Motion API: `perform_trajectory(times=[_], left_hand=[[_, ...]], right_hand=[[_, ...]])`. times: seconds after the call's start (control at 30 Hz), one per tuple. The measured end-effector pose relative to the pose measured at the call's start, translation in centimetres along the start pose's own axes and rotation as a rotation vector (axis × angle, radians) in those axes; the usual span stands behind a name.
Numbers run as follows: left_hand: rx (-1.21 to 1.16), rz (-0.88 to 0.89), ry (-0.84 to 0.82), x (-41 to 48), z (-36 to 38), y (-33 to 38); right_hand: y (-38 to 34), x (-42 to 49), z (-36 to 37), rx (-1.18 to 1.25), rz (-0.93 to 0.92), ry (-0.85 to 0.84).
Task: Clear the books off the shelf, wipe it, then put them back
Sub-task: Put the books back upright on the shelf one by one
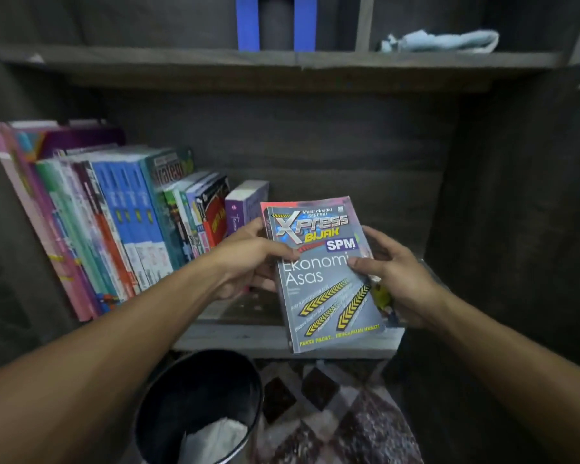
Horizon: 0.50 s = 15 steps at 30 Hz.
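Both thumbs lie across the front cover of the grey "Xpress Bijak SPM Ekonomi Asas" book. The fingers curl round behind it, so we read the left hand as clamped on its left edge and the right hand on its right edge. The book is held tilted, in front of the open right part of the shelf, with its lower corner over the shelf's pale front edge.

Coloured edges show behind the grey cover, pink-red at the top and yellow-green under the right palm. We cannot tell whether they belong to one more book or to several.

Just left of the left hand stands a purple book, the last in a row of books that leans to the left and fills that side of the shelf. The left forearm crosses in front of the lower spines.

On the board above lie a pale blue cloth and a blue upright object, which is cut off by the top edge. Below the shelf are a dark round bin with something white crumpled inside it, and a patterned rug. The fingertips behind the book are hidden from us, and most of the spine titles are too blurred to read.
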State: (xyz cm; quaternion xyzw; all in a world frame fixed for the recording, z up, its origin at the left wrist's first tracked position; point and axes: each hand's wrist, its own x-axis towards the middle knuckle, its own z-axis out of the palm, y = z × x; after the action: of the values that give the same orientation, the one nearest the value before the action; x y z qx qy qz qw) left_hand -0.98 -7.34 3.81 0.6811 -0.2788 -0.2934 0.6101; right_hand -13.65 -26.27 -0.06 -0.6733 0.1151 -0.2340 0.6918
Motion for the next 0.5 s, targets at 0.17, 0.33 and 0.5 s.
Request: perform_trajectory(times=[0.17,0.33,0.5], left_hand=[[0.078,0.123,0.097,2.2,-0.5,1.7],[0.182,0.267,0.259,3.8,0.1,1.4],[0.473,0.349,0.619,5.3,0.7,-1.0]], right_hand=[[-1.0,4.3,0.6,-0.086,-0.034,-0.022],[-0.6,7.2,2.4,-0.255,-0.091,0.018],[1.4,6.5,5.5,-0.343,-0.093,-0.098]])
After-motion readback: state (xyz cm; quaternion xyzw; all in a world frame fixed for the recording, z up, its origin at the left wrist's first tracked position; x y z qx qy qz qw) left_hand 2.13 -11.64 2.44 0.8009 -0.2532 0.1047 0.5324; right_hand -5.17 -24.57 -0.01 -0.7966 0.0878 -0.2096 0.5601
